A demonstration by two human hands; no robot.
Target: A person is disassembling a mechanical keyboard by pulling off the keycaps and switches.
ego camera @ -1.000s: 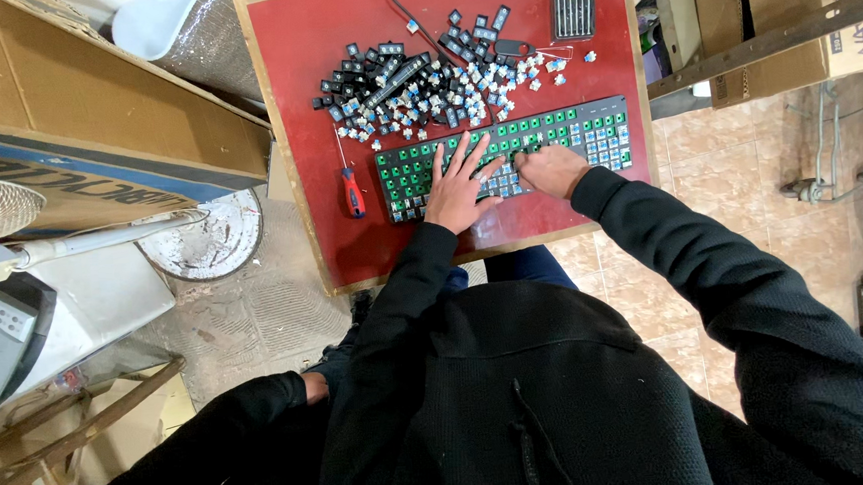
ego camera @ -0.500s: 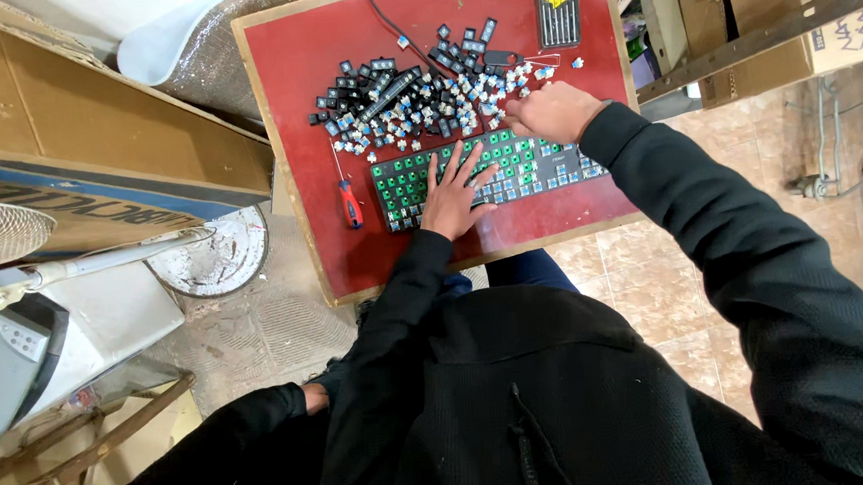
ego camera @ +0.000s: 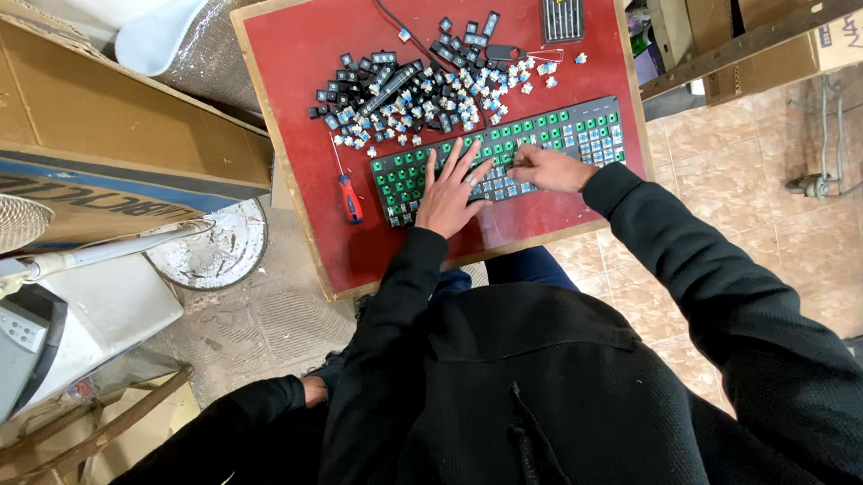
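**Keyboard largely stripped, right end still populated**

The keyboard lay on the red table, most sockets bare green. The left hand pressed flat, fingers spread; the right hand pinched at a switch. Pulled keycaps and switches were heaped behind, a red screwdriver beside.

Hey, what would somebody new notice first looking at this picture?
Probably the stripped keyboard with its green board on the red table, with the left hand spread flat on it and the right hand pinching at its middle. Behind it lies a heap of loose keycaps and switches.
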